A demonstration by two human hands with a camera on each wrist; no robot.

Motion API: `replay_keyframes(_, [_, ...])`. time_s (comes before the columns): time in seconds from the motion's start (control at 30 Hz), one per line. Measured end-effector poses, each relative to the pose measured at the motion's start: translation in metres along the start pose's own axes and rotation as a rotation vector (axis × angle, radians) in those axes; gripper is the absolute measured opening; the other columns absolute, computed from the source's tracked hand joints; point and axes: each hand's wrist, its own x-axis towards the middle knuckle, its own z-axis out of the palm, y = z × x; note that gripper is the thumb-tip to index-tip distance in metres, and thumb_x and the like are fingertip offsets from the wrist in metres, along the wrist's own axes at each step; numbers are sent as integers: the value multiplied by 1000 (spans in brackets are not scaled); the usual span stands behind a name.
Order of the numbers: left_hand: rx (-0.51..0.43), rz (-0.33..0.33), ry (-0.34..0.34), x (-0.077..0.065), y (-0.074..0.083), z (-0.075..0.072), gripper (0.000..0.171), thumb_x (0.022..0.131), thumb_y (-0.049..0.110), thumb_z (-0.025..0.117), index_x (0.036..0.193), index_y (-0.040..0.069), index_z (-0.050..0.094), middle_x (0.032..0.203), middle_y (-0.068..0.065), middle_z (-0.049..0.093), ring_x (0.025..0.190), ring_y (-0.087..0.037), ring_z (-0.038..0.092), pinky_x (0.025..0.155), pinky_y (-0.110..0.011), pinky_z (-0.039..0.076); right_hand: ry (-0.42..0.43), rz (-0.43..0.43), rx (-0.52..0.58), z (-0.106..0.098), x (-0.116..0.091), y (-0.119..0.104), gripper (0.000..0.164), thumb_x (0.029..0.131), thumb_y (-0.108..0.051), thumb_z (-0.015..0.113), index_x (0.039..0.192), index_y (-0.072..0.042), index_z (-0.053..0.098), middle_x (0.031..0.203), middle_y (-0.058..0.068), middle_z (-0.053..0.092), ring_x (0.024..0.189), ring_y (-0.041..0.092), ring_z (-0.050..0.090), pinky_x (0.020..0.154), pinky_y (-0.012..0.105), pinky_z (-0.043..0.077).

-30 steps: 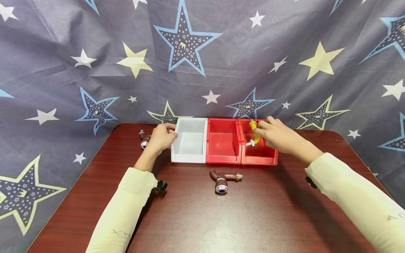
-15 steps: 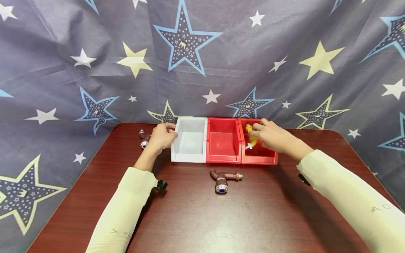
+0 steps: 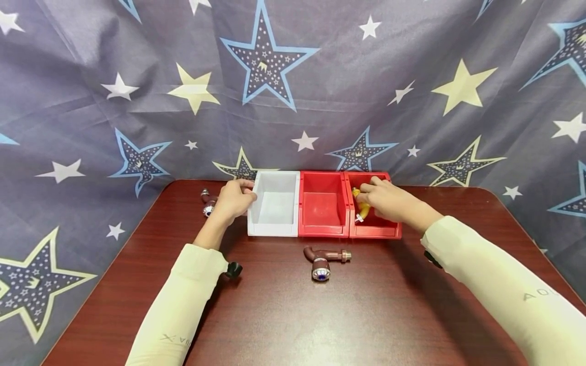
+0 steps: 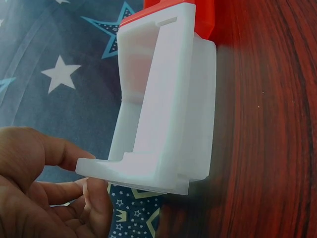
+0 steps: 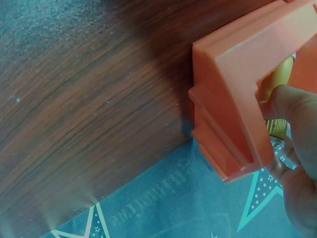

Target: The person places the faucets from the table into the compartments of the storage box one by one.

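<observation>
My left hand (image 3: 234, 199) pinches the left rim of the white plastic bin (image 3: 272, 230), its fingers on both sides of the edge in the left wrist view. With my right hand (image 3: 385, 200) I hold a yellow plastic tap (image 3: 364, 210) down inside the rightmost red bin (image 3: 375, 232). The tap leans along that bin's left side, its white-tipped end toward me; my fingers cover part of its body. In the right wrist view the yellow tap (image 5: 281, 79) shows between my fingers and the bin wall.
A second red bin (image 3: 323, 230) stands between the white one and the rightmost one, all in a row. A brown tap (image 3: 321, 263) lies in front of them, another brown tap (image 3: 209, 204) left of my left hand. A star-patterned curtain (image 3: 302, 117) hangs behind the table (image 3: 293, 315).
My right hand has moved left and lowered the yellow tap deeper into the rightmost red bin. My left hand has stayed at the white bin's rim.
</observation>
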Motion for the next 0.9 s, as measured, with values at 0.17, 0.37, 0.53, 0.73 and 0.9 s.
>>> replay_keyframes(0.17, [1, 5, 4, 0, 0, 0, 38, 90, 6, 59, 127, 1, 64, 101, -13, 63, 81, -22, 64, 68, -47, 63, -29, 13, 4, 5, 2, -1, 34, 77, 2, 83, 108, -11, 74, 104, 9, 65, 90, 30, 48, 76, 44, 49])
replay_keyframes(0.37, [9, 9, -1, 0, 2, 0, 38, 90, 7, 58, 128, 2, 64, 101, -12, 62, 81, -21, 63, 66, -44, 63, -59, 39, 6, 9, 4, -1, 32, 79, 1, 82, 106, -14, 74, 101, 6, 64, 91, 29, 49, 77, 44, 49])
replay_keyframes(0.53, [9, 8, -7, -2, 2, -1, 39, 91, 7, 57, 129, 1, 64, 102, -13, 62, 81, -21, 63, 68, -47, 63, -77, 54, -7, 9, 8, -1, 38, 78, 1, 83, 112, -12, 73, 99, 6, 63, 92, 30, 50, 80, 45, 50])
replay_keyframes(0.73, [8, 7, -9, -2, 2, -1, 39, 91, 8, 57, 129, 1, 64, 102, -12, 63, 80, -20, 63, 71, -49, 63, -102, 83, -19, 10, 9, -3, 45, 78, 2, 83, 120, -10, 72, 102, 11, 62, 95, 33, 52, 87, 49, 53])
replay_keyframes(0.9, [10, 14, -8, -2, 2, -1, 39, 91, 7, 57, 128, 1, 64, 102, -13, 62, 81, -21, 63, 70, -48, 63, -134, 112, -67, 12, 11, -4, 51, 80, -1, 82, 129, -8, 69, 109, 14, 64, 102, 36, 55, 92, 52, 52])
